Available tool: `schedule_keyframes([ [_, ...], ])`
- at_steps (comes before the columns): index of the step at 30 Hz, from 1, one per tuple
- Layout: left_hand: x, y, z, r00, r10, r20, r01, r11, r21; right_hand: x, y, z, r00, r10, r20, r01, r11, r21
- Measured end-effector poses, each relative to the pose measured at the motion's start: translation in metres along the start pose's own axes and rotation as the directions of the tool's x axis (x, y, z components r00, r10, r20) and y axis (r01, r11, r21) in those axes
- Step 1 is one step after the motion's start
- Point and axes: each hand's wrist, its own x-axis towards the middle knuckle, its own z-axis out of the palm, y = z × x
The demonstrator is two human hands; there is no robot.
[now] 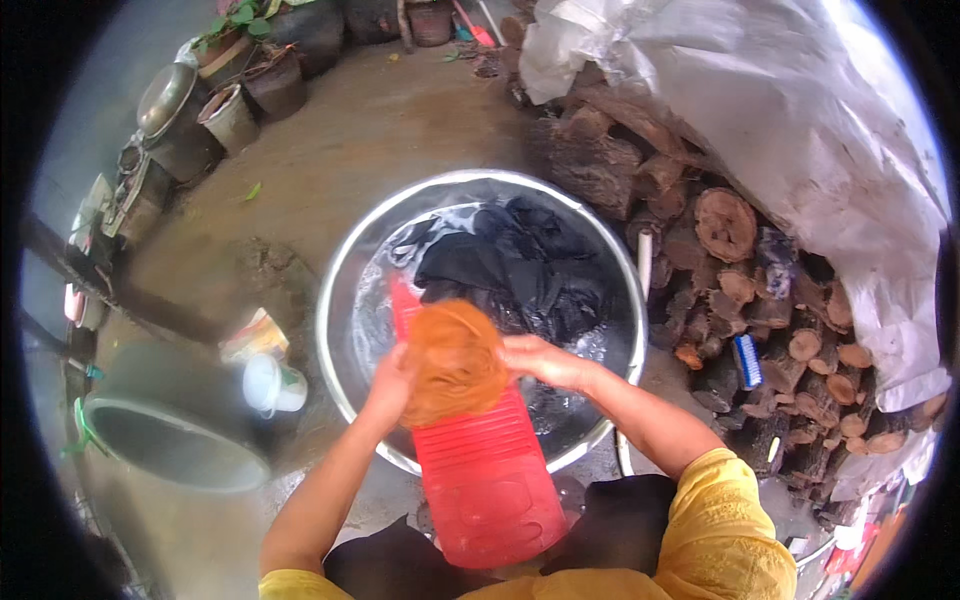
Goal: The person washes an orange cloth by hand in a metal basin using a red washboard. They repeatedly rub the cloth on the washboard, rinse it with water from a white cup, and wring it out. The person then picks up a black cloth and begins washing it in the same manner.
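Note:
Between my two hands is a bunched orange cloth [454,364], blurred as if in motion. My left hand [388,381] grips its left side and my right hand [544,360] its upper right side. Beneath the cloth a red plastic washboard [487,480] slopes from near my knees into a wide metal basin [330,315]. Dark wet clothes [510,262] lie in the basin, with white suds and water around them.
At the right stands a stack of cut firewood [724,225], partly under plastic sheeting [810,150]. A blue-and-white scrub brush [747,361] rests on the logs. Leftward are a white plastic tub [274,384], a crumpled packet [253,337] and a large grey tub [172,442]. Potted plants [232,49] line the wall.

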Motion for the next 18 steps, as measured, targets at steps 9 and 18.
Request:
schedule_keyframes([
  [9,0.055,-0.076,-0.01,0.951,0.203,-0.232,0.108,0.487,0.866,0.113,0.082,0.0,0.795,-0.534,-0.287,0.071,0.552,-0.831],
  [18,0.006,-0.03,0.033,0.804,-0.45,0.389,-0.392,0.09,0.915,0.049,0.077,0.053,0.957,-0.287,0.046,0.26,0.771,-0.582],
])
